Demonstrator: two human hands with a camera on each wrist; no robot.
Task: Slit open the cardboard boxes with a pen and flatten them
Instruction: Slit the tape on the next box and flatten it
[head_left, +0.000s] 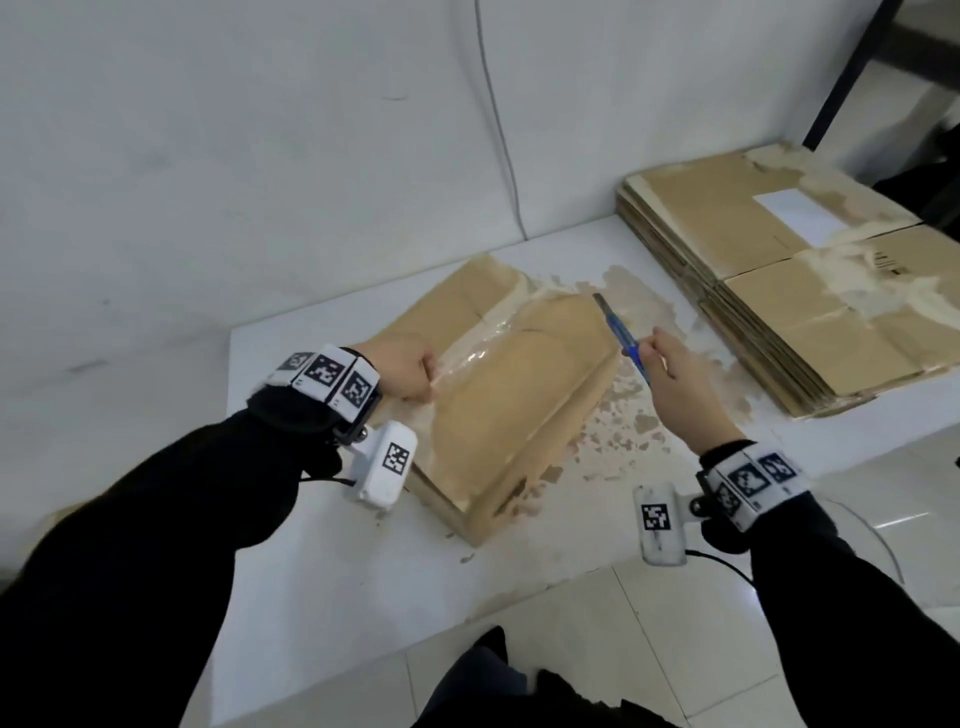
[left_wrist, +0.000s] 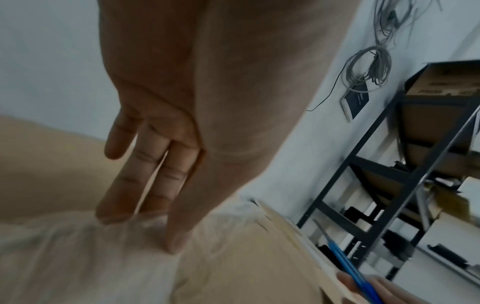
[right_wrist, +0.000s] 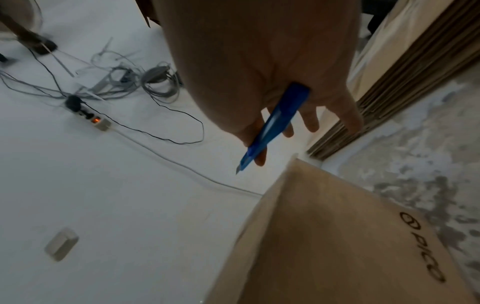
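A brown cardboard box (head_left: 519, 395) lies on the white table (head_left: 322, 545), its top bulging and a strip of clear tape (head_left: 467, 358) running across it. My left hand (head_left: 402, 371) presses straight fingers (left_wrist: 124, 185) on the taped part (left_wrist: 91, 257) of the box (left_wrist: 246, 267). My right hand (head_left: 675, 379) holds a blue pen-like cutter (head_left: 621, 340) just right of the box, its tip pointing away over the far right corner. In the right wrist view the cutter (right_wrist: 272, 127) sits in my right hand (right_wrist: 259, 72) above the box corner (right_wrist: 337, 236).
A stack of flattened cardboard boxes (head_left: 789, 291) lies at the table's far right. Torn paper scraps (head_left: 623, 426) stick to the table beside the box. A white wall with a cable (head_left: 498, 124) rises behind. A dark metal shelf (left_wrist: 389, 185) stands to the right.
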